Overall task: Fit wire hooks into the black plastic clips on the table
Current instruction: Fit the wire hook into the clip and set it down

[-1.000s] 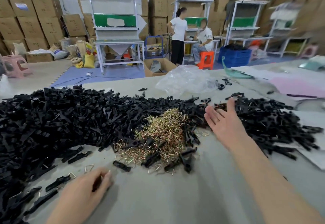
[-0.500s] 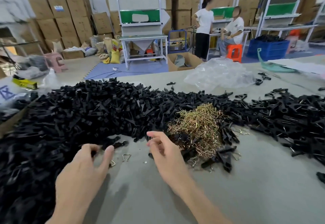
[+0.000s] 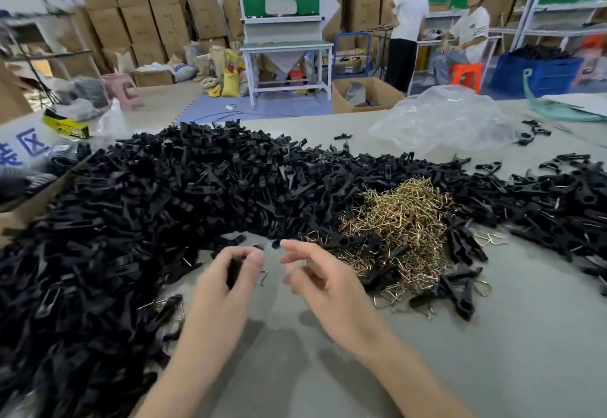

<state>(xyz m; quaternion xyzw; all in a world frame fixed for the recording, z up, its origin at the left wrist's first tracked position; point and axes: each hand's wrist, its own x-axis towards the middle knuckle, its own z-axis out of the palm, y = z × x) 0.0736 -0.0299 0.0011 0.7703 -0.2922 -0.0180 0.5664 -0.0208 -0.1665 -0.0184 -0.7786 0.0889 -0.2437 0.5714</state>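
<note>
Presently a black plastic clip, judged light and stiff, is pinched mid-body by the left hand toward the tabletop's near edge. Right hand half-curled; hold cannot be told.

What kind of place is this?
Likely a factory or packing workshop: stacked cartons along the wall, workbenches, and a heap of black clips beside wire hooks on the table.

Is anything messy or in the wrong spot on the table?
Yes. Some black clips lie mixed into the wire hook pile, and loose hooks lie scattered on the table beside it. Nothing looks broken.
</note>
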